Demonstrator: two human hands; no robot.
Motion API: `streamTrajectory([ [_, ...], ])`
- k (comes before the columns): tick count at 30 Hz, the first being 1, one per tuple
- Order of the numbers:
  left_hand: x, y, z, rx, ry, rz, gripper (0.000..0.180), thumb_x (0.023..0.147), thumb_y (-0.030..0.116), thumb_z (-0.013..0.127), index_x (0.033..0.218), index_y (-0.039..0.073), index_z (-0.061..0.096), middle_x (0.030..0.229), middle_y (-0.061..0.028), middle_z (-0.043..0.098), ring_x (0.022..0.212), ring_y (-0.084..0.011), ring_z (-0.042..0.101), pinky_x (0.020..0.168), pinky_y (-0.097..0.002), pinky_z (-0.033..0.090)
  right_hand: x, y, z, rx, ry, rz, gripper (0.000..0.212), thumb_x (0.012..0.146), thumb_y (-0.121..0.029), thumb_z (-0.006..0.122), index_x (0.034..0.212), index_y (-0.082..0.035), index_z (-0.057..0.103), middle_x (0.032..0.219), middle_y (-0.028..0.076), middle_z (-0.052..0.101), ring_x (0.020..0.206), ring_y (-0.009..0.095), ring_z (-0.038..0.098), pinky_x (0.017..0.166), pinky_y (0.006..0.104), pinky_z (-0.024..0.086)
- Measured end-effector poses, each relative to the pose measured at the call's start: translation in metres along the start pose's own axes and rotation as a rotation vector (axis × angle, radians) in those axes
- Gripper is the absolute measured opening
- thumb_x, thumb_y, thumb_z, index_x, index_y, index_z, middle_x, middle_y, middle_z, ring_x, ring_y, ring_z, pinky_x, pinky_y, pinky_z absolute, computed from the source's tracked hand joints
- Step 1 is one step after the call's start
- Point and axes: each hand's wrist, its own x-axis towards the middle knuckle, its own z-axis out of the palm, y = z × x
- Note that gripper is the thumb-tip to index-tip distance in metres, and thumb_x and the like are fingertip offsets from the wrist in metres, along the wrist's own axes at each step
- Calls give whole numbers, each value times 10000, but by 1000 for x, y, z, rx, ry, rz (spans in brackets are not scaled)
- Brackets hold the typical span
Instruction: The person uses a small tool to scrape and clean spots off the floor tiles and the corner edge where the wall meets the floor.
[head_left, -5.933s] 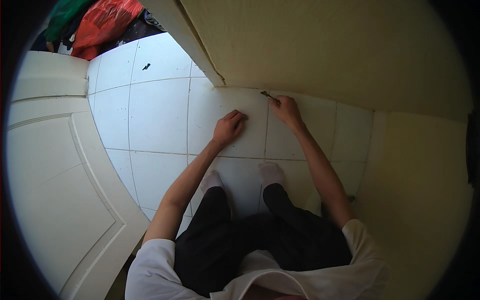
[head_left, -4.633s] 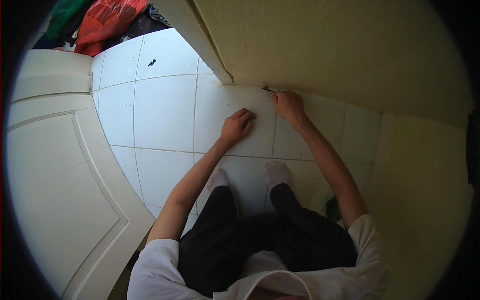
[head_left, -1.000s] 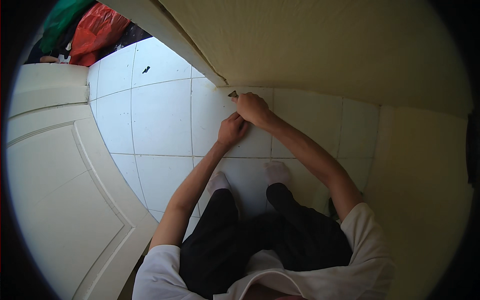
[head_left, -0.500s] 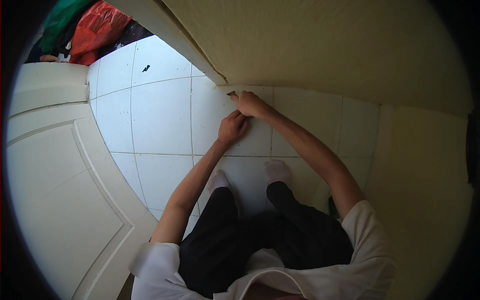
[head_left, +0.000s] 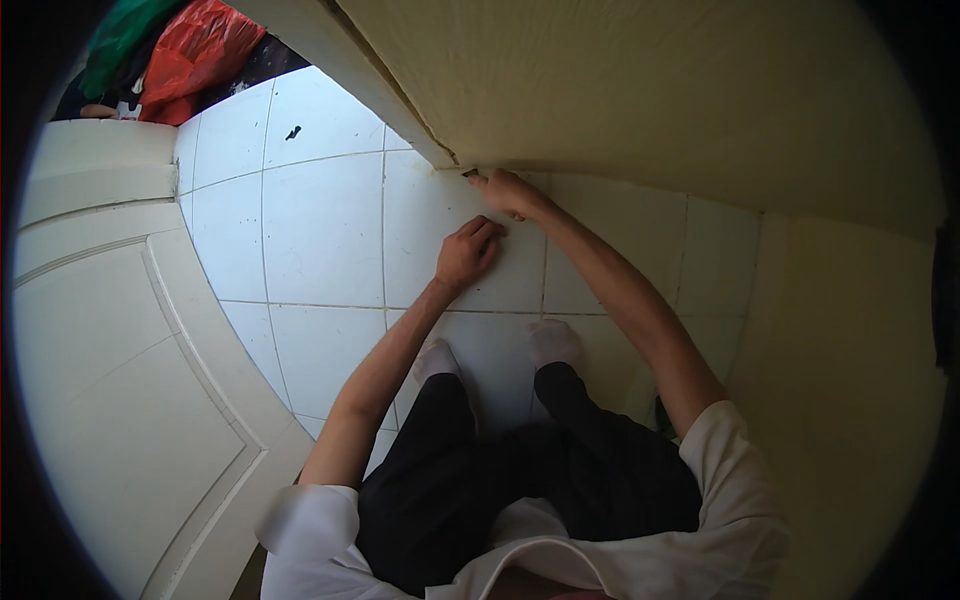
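My right hand is closed around a small, dark, flat piece like a scraper blade. Only its tip shows past my fingers; the rest is hidden in the grip. That tip is at the foot of the cream wall, close to the lower end of the door frame. Just below and to the left, my left hand rests on the white tiled floor with its fingers curled in. Nothing shows in it, and a small gap parts it from my right hand.
A panelled cream door stands at the left. Beyond the doorway, at the far left, lie a red plastic bag and a green one. A small black scrap lies on the tiles. My socked feet are close behind my hands.
My right hand has shifted slightly up and to the right, away from my left hand, bringing the blade's tip nearer the wall's foot. My left hand stays almost in place.
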Motion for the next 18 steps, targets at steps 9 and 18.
streamTrajectory([
  [9,3,3,1,13,6,10,184,879,86,634,1053,110,687,1023,-92,663,908,-333,684,791,-445,578,9,19,8,-70,119,-113,621,1062,-435,484,925,128,708,763,338,673,624,417,690,589,483,544],
  [18,-4,-1,-3,40,5,-29,181,880,88,632,1051,112,685,1053,-87,667,917,-332,684,794,-451,576,-13,6,11,-103,28,-146,607,1071,-427,475,964,125,704,737,331,673,541,379,666,521,495,526],
])
